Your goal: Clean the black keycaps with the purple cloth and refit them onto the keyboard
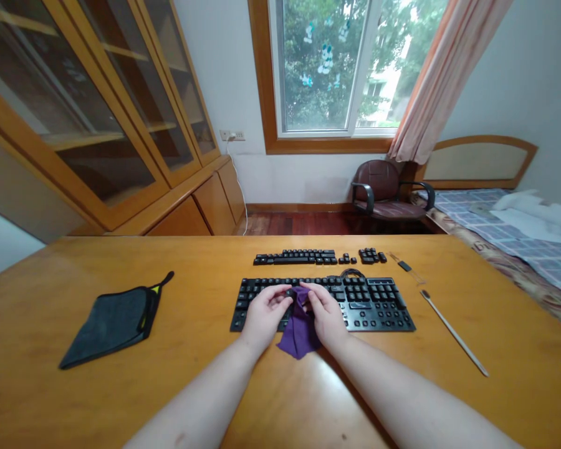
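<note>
My left hand (265, 313) is closed, pinching a small black keycap (289, 294) between thumb and fingertips. In my right hand (326, 313) the fingers are closed on a purple cloth (299, 333), which hangs down between both hands and touches the keycap's side. Both hands are over the near middle of a black keyboard (378, 317), hiding part of it. Some near-side positions at its right show bare sockets, while keycaps sit on the far rows. Behind it, loose black keycaps (303, 256) lie lined up in rows, with a smaller group (370, 255) at the right.
Right of the keyboard lie a wire keycap puller (404, 265) and a slim brush (453, 333) with a pale handle. A dark grey folded cloth (112, 324) with a loop rests on the left of the wooden desk (191, 374). An armchair (386, 187) stands beyond.
</note>
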Motion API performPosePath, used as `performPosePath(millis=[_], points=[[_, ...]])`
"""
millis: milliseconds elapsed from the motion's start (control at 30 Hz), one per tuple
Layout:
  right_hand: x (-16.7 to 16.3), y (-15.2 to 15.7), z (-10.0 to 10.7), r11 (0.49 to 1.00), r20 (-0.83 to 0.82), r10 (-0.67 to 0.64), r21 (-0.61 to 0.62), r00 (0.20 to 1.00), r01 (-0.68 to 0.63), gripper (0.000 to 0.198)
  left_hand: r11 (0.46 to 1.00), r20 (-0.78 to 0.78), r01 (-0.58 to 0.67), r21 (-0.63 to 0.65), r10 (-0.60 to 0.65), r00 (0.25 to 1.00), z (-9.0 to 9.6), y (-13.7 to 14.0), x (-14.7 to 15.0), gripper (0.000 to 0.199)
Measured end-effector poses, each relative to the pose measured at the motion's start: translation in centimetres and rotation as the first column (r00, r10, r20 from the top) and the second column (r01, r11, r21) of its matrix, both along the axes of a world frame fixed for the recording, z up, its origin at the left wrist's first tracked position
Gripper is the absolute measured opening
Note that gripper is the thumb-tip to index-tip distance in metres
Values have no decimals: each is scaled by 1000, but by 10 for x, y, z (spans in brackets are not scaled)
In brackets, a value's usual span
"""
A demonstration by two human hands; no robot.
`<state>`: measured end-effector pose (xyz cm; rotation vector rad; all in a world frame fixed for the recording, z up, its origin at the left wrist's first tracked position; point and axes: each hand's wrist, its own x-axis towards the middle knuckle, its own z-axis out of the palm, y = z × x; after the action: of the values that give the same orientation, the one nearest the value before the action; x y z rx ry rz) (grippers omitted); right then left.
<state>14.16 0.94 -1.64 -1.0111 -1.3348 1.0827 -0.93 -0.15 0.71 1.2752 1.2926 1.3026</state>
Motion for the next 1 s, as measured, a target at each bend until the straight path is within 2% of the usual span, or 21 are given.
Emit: performPosePath(millis=[100,200,367,700,833,1000], points=[[2,-1,1,1000,32,2,12,999,-3,29,993,-68,89,75,-84,994,2,-4,1,21],[1,-2,0,997,-29,36,-63,999,-38,29,986,-88,143,84,-136,987,3,-8,2,21],[-4,-3,0,988,-196,74,-120,978,-98,28,998,54,60,25,-61,997,-2,-4,2,24],[1,-3,6,993,-168,36,-101,985,-53,22,999,137,-42,25,38,990,1,-1,0,24],[0,-4,9,994,-138,78,-65,987,-88,21,999,71,6,47,-10,997,3,-5,2,22],[0,-3,8,989,-149,117,-70,982,-129,24,986,-111,57,159,-40,993,1,-6,0,16]])
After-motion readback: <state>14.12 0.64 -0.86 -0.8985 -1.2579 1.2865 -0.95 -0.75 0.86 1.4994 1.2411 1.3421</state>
